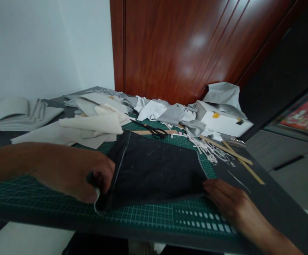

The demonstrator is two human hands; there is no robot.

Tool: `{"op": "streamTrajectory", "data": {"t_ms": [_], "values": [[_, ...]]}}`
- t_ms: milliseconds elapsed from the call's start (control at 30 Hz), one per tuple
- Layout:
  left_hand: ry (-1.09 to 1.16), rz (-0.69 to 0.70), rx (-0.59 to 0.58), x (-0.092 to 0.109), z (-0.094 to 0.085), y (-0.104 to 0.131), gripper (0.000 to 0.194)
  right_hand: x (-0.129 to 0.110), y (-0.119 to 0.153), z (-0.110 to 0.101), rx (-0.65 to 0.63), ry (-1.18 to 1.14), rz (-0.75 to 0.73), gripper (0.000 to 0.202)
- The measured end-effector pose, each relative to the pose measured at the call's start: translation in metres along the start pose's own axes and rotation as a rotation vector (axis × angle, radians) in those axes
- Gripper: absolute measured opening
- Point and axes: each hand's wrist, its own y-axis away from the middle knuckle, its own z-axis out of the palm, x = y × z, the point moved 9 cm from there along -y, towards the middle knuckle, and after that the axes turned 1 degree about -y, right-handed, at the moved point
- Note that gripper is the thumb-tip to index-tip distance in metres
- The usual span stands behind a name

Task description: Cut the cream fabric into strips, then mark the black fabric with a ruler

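Observation:
A dark piece of cloth (159,170) with pale stitched edges lies over the green cutting mat (154,215). At its left edge my left hand (76,171) has its fingers curled round the near corner, where a light-edged fold shows below the fingertips. My right hand (230,200) rests at the near right corner, its fingertips together on the cloth's edge. Behind the cloth, black-handled scissors (157,132) lie across a wooden ruler (140,132).
Cream and grey fabric pieces (95,124) fill the back left, beside folded cloth (29,113). White and grey scraps (169,112), a white box (220,120), white cords (207,150) and wooden strips (244,163) lie at the back and right. A wooden panel stands behind.

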Motion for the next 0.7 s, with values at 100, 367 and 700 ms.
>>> {"op": "streamTrajectory", "data": {"t_ms": [100, 367, 700], "values": [[-0.023, 0.118, -0.087, 0.027, 0.015, -0.038, 0.053, -0.002, 0.002, 0.003, -0.085, 0.039, -0.046, 0.033], [-0.061, 0.495, -0.502, 0.08, 0.102, -0.091, 0.067, -0.03, -0.019, -0.007, -0.032, 0.234, -0.116, 0.033], [0.016, 0.498, -0.429, 0.07, 0.113, -0.08, 0.059, -0.049, -0.045, 0.0, 0.152, 0.168, -0.237, 0.024]]}}
